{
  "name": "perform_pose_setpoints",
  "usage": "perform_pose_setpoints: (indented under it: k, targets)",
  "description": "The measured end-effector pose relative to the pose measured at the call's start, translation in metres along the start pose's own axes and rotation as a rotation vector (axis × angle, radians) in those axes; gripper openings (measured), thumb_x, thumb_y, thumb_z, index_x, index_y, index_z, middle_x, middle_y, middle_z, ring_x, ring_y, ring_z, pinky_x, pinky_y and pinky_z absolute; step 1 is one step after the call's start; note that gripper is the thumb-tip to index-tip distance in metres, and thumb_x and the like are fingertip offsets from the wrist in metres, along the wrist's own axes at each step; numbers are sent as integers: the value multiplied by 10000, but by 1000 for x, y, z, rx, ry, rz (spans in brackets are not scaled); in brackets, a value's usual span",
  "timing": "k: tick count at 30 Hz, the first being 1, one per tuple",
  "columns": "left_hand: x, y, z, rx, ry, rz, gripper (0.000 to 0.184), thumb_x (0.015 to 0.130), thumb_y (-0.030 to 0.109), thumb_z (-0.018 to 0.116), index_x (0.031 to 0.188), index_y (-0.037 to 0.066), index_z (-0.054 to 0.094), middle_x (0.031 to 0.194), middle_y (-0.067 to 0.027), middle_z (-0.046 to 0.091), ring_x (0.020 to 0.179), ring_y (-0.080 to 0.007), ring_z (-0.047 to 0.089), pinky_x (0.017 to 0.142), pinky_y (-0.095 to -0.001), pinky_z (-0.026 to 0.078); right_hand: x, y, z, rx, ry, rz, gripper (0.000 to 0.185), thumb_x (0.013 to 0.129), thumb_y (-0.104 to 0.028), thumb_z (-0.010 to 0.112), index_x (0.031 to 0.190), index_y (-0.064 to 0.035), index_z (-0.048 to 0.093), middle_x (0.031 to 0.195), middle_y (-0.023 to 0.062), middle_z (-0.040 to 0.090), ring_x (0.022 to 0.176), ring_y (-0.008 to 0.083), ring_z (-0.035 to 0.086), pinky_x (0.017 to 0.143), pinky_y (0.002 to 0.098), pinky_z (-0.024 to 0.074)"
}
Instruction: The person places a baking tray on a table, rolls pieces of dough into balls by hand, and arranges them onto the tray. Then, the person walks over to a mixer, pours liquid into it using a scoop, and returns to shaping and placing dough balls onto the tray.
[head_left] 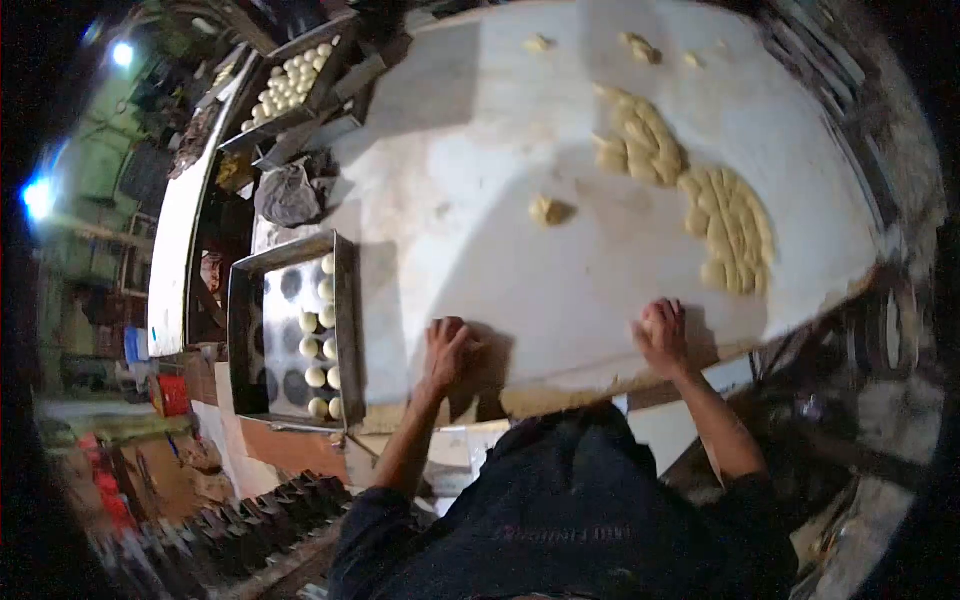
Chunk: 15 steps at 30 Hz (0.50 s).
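My left hand (pixel 450 352) rests near the front edge of the white work table (pixel 500 290), its fingers curled down towards the surface. My right hand (pixel 662 335) is further right along the same edge, also with bent fingers. What lies under either palm, if anything, is hidden. A small lump of dough (pixel 546 210) sits alone on the table beyond my hands. Nearest to my right hand is a group of dough pieces (pixel 727 230) pressed side by side. To the left of my left hand stands a metal tray (pixel 343 330) with several round dough balls (pixel 316 376) along its right side.
Further back is another group of dough pieces (pixel 640 135), with small scraps (pixel 640 47) beyond it. A second tray of dough balls (pixel 290 85) stands at the far left. A crumpled grey bag (pixel 288 195) lies between the trays. A red box (pixel 170 395) is at the left.
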<state>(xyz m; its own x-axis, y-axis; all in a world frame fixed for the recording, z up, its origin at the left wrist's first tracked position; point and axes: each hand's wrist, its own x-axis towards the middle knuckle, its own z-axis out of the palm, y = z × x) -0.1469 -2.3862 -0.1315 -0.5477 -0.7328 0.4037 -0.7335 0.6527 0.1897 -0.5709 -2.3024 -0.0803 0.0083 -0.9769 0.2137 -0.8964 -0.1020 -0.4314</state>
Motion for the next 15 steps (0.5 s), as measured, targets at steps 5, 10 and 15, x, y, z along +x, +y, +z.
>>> perform_pose_setpoints:
  k: [5, 10, 15]
  targets:
    - [117, 28, 22, -419, 129, -524, 464, 688, 321, 776, 1023, 75, 570, 989, -135, 528, 939, -331, 464, 850, -440, 389, 89, 21, 18, 87, 45, -28, 249, 767, -257, 608, 773, -52, 467, 893, 157, 463, 935, 363, 429, 850, 486, 338]
    - [99, 106, 55, -62, -78, -250, 241, 796, 250, 690, 900, 67, 574, 942, -124, 571, 926, -300, 524, 837, -447, 386, 69, -46, 0, 96, -91, -369, 151, 691, -180, 605, 710, -55, 522, 760, 174, 506, 802, 366, 502, 779, 480, 425]
    - [60, 68, 13, -73, -315, 3, 115, 785, 138, 618, 890, 96, 597, 921, -73, 587, 908, -266, 526, 858, -447, 380, 72, 54, 4, 157, 40, -669, 106, 690, -97, 576, 746, -16, 537, 779, 172, 503, 785, 358, 502, 741, 475, 442]
